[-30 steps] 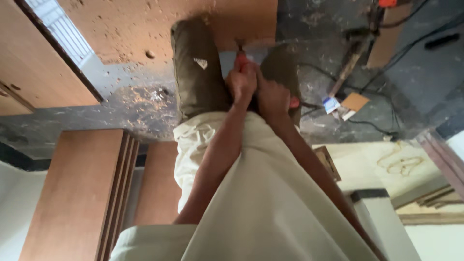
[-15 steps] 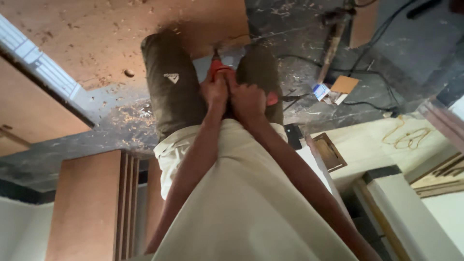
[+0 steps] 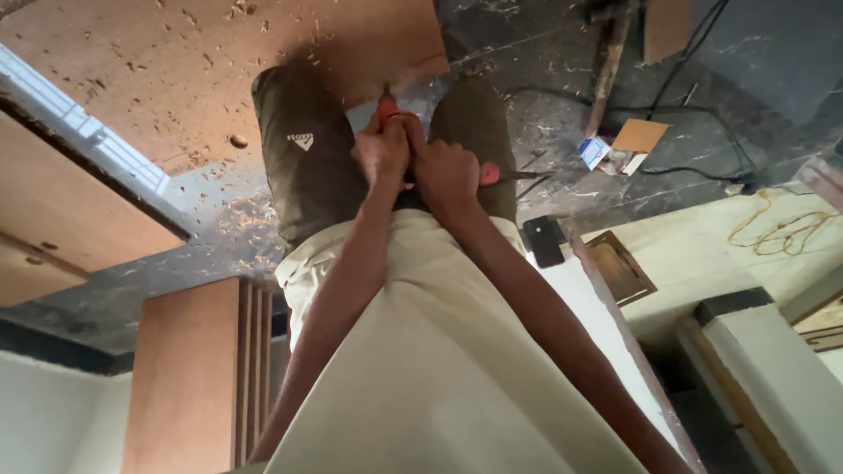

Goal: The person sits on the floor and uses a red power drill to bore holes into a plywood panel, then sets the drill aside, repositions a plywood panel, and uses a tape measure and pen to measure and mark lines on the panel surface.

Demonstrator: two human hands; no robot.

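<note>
We stand over a big plywood board [image 3: 219,79] lying on the dark marble floor [image 3: 562,132], shavings scattered across it. Our left hand [image 3: 382,154] and right hand [image 3: 448,175] are both clenched around a red-handled tool [image 3: 391,110], whose tip meets the board's near edge between our knees. We judge a steady, two-handed push along that edge works best, with the board pinned underfoot.

Plywood board [image 3: 176,79] matt, chip-strewn; floor [image 3: 544,167] dark polished stone, dusty.
</note>
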